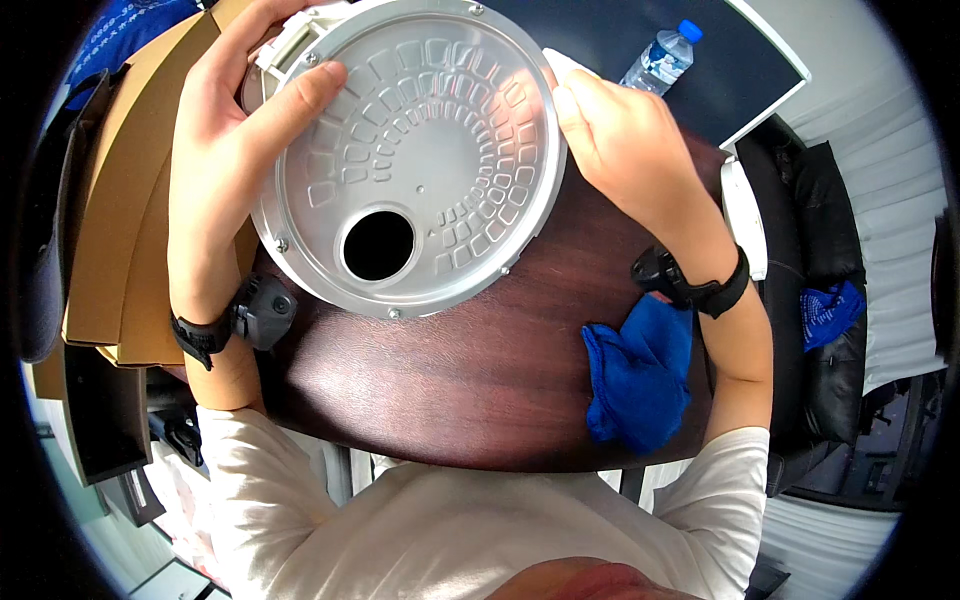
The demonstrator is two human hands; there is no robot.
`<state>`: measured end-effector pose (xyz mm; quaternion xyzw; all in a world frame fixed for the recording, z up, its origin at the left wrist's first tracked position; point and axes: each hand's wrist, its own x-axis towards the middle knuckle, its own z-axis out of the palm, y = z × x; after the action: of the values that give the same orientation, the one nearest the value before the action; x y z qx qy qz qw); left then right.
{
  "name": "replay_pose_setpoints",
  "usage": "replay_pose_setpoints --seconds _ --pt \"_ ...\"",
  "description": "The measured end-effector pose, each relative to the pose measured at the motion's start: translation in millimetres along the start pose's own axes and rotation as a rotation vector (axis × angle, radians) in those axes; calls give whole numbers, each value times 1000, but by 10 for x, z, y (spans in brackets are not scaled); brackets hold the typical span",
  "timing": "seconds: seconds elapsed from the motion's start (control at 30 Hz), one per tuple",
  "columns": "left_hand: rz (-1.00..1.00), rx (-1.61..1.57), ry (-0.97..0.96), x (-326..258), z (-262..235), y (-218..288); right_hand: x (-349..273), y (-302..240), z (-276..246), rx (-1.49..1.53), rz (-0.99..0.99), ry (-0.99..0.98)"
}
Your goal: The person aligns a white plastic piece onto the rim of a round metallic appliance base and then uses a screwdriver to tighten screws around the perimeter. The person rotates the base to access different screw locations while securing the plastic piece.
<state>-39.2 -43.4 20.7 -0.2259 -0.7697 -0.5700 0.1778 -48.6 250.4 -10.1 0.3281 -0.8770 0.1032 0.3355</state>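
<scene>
A round silver metal housing [420,190] is tilted up above the table, its flat face toward me. The face has rings of embossed blocks, a dark round hole [379,246] low on the left, and screws around the rim. My left hand [250,110] grips its upper left edge, thumb lying on the face, beside a white plastic fitting [300,35]. My right hand [625,125] is closed at the right rim. Something white [570,65] shows next to its fingers, mostly hidden; I cannot tell what it is.
A crumpled blue cloth [645,375] lies on the dark wooden table [430,390], at the right. Farther back, a water bottle [662,60] with a blue cap lies on a dark, white-edged panel [735,85]. Cardboard [130,200] stands left; a black sofa [825,200] is right.
</scene>
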Motion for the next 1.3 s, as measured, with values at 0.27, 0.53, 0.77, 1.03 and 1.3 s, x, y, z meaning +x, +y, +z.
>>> replay_pose_setpoints --seconds 0.27,0.53,0.77,1.03,1.3 --pt "-8 -23 -14 -27 19 29 6 7 -176 21 -83 -84" --pt "71 30 -21 4 -29 -65 5 -3 -28 299 92 -34" --pt "76 71 -45 13 -40 -26 -29 -22 -129 109 15 -54" --pt "33 10 -23 -41 17 21 7 -9 -125 -8 -115 -58" --pt "67 62 -20 -15 -47 -62 33 -84 5 149 174 -62"
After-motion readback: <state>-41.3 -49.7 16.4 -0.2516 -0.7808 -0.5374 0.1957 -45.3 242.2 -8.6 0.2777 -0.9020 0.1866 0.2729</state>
